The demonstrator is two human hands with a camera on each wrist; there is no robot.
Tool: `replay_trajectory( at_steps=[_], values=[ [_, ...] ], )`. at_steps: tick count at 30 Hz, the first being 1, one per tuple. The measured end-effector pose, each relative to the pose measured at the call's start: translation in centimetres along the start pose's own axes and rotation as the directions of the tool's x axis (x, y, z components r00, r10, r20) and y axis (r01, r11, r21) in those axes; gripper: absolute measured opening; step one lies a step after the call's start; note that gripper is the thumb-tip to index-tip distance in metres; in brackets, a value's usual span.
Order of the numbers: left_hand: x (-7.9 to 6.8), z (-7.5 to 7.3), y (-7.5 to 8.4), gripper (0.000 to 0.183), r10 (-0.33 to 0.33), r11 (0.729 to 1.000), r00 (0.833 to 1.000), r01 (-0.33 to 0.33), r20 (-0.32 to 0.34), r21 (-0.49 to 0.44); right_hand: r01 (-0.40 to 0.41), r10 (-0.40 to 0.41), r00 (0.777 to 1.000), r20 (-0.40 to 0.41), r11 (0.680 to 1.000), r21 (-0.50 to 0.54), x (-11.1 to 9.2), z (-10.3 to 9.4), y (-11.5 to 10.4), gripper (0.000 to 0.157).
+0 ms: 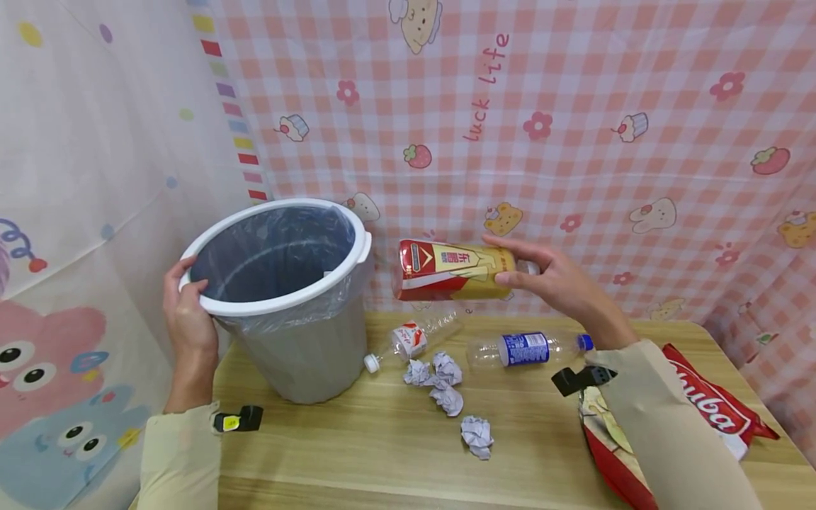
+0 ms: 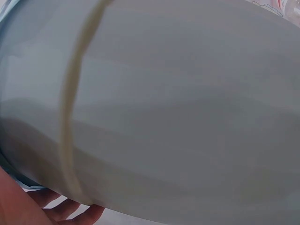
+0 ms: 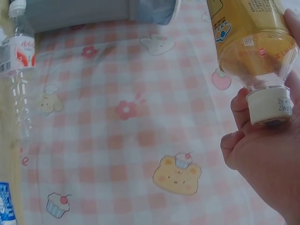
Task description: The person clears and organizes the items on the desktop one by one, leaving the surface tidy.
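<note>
My left hand (image 1: 191, 319) grips the white rim of a grey trash bin (image 1: 319, 354) at its left side. A clear plastic liner hangs over the bin's edge; the left wrist view is filled by the bin's grey wall (image 2: 178, 117), with fingertips below. To the right of the bin, my right hand (image 1: 548, 273) holds a plastic bottle (image 1: 446, 270) in the air, lying sideways. Its label is red and yellow, and its white cap (image 3: 269, 105) lies by the palm in the right wrist view. The bottle is above the table, apart from the bin.
On the wooden table (image 1: 357, 453) lie a clear bottle with a white cap (image 1: 411, 338), a blue-labelled bottle (image 1: 529, 348) and several crumpled paper balls (image 1: 477, 435). Two snack bags, a yellow-red one (image 1: 605, 446) and a red one (image 1: 714, 404), lie at the right. A checked cloth (image 1: 574, 177) hangs behind.
</note>
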State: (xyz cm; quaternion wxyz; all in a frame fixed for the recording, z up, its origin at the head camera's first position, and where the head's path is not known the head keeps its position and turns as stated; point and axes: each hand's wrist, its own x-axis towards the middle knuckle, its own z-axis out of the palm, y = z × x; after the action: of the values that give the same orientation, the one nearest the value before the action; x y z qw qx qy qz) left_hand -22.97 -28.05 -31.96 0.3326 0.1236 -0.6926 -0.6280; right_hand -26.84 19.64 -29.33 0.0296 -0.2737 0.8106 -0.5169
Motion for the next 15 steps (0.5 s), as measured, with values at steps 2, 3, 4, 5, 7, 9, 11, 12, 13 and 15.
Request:
replay_trajectory(
  at_steps=[2,3,4,5,7,9,11,12,13,15],
  values=[
    [0.0,0.0,-0.1,0.046,-0.001,1.0,1.0,0.001,0.002,-0.001,0.021,-0.021,1.0,0.002,1.0,0.006,0.4,0.1,-0.3,0.053],
    [0.0,0.0,-0.1,0.046,0.0,1.0,1.0,0.0,0.001,-0.004,0.03,-0.03,1.0,0.002,1.0,0.006,0.5,0.2,-0.4,0.053],
    [0.1,0.0,-0.1,0.046,0.001,1.0,1.0,-0.001,0.001,-0.009,0.039,-0.039,0.999,0.0,0.999,0.006,0.7,0.3,-0.5,0.053],
    [0.1,0.0,-0.1,0.046,0.004,1.0,1.0,-0.004,0.0,-0.011,0.047,-0.047,0.999,0.001,0.999,0.003,0.8,0.3,-0.7,0.053],
    [0.1,0.0,-0.1,0.047,0.009,1.0,1.0,-0.009,-0.001,-0.016,0.049,-0.049,0.999,-0.001,0.999,0.006,1.1,0.5,-0.9,0.053],
    [0.1,0.1,-0.1,0.046,0.015,1.0,1.0,-0.015,-0.003,-0.015,0.046,-0.046,0.999,-0.004,0.999,0.009,1.3,0.6,-1.1,0.054],
    [0.1,0.1,-0.1,0.046,0.014,1.0,1.0,-0.014,-0.002,-0.013,0.045,-0.045,0.999,-0.005,0.999,0.015,1.4,0.7,-1.3,0.054],
    [0.1,0.1,-0.1,0.046,0.014,1.0,1.0,-0.014,-0.001,-0.012,0.041,-0.041,0.999,-0.007,0.999,0.016,1.5,0.7,-1.5,0.054],
    [0.0,0.1,0.0,0.046,0.015,1.0,1.0,-0.015,0.001,-0.01,0.042,-0.042,0.999,-0.008,0.999,0.016,1.6,0.8,-1.6,0.054],
    [0.0,0.1,0.0,0.046,0.013,1.0,1.0,-0.013,0.001,-0.009,0.056,-0.056,0.998,-0.006,0.998,0.021,1.8,0.9,-1.7,0.055]
  ],
)
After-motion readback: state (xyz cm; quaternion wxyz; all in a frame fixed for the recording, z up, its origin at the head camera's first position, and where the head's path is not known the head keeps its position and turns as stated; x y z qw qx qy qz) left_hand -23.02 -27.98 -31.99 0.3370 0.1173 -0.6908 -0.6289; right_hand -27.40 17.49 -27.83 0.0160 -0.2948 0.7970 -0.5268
